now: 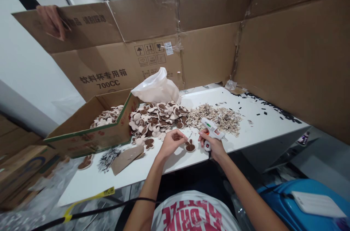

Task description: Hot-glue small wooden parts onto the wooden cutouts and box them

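My right hand (214,146) is wrapped round a white hot glue gun (212,127) with a green mark and an orange trigger. A brown bunny-shaped felt piece (190,146) with a pale rim lies flat on the table between my hands. Just left of it, my left hand (172,143) is closed in a pinch, thumb and forefinger together by the piece's ears. Whatever those fingertips hold, if anything, is too small to make out. Beyond my hands are a heap of brown and cream felt pieces (157,120) and a pile of short beige cords (216,116).
An open cardboard box (90,140) of cream pieces stands left, with a white bag (158,89) behind the heap. Small black bits (269,109) lie far right. Tall cardboard walls (210,56) enclose the table's back. Another person's hand (51,21) grips the top left edge.
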The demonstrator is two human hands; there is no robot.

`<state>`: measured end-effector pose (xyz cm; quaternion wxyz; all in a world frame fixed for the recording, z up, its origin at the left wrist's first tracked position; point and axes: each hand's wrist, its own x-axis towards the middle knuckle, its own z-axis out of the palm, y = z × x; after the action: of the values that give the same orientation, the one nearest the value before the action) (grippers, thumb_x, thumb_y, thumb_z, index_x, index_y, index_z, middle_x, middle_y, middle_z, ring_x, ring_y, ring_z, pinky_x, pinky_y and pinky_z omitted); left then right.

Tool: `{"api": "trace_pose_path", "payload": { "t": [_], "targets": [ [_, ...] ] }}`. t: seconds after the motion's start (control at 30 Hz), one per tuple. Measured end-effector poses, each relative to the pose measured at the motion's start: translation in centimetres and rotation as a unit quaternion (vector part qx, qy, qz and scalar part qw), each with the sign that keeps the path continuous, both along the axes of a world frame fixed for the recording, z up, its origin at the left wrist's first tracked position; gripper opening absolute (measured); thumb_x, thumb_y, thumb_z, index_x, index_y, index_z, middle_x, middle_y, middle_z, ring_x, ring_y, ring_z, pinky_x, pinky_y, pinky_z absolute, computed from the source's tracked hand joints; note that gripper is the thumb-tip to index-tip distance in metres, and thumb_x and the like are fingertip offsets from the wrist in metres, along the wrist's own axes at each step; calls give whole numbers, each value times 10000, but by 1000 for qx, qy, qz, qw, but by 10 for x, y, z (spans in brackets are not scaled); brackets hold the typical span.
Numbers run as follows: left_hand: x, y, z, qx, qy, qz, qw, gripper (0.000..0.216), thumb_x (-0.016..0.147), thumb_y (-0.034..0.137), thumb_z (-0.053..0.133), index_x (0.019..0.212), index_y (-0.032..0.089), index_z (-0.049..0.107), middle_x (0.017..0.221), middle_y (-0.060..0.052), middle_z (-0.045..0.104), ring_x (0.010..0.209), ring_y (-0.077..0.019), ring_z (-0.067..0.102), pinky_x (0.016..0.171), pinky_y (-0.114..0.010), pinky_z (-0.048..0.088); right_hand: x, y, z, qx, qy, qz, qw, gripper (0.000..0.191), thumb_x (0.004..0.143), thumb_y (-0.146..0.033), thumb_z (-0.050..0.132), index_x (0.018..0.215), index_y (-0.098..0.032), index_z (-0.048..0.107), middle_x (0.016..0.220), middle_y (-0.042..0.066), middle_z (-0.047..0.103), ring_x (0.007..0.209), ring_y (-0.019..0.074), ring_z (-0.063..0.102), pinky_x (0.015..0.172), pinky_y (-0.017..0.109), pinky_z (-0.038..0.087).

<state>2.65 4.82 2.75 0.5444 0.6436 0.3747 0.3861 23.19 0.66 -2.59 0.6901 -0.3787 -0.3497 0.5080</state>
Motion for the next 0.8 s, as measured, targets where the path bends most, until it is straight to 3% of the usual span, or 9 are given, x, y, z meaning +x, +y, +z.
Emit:
{"api": "trace_pose_path", "payload": {
  "t": [0.17,0.4,0.6,0.8],
  "targets": [
    [-2,-1,-4,-6,-8,-1,1000,309,739,366,900,764,164,668,848,-71,762,793,-178,708,766,-296,557,0,0,-1,-1,11,-1,1000,371,730,-476,925,798,-196,692,673,30,718,464,125,565,465,236,421],
    [0,-1,-10,50,-39,18,998,301,775,383,881,782,169,670,913,-52,709,826,-158,670,772,-275,534,0,0,0,-1,7,1,1000,363,737,-468,924,790,-193,693,671,27,715,468,124,569,468,237,426],
    [0,-2,-10,52,-7,27,998,302,779,394,884,916,189,711,894,-44,733,818,-171,694,771,-284,547,-1,-2,4,-7,8,-2,1000,378,716,-488,930,792,-205,691,660,21,709,460,131,564,464,249,443],
    [3,-5,-9,44,25,35,998,291,771,428,878,866,175,772,844,-75,776,780,-198,723,739,-299,556,0,-1,3,-4,5,0,1000,366,726,-483,922,780,-200,697,667,26,711,472,131,566,467,247,433]
  ]
}}
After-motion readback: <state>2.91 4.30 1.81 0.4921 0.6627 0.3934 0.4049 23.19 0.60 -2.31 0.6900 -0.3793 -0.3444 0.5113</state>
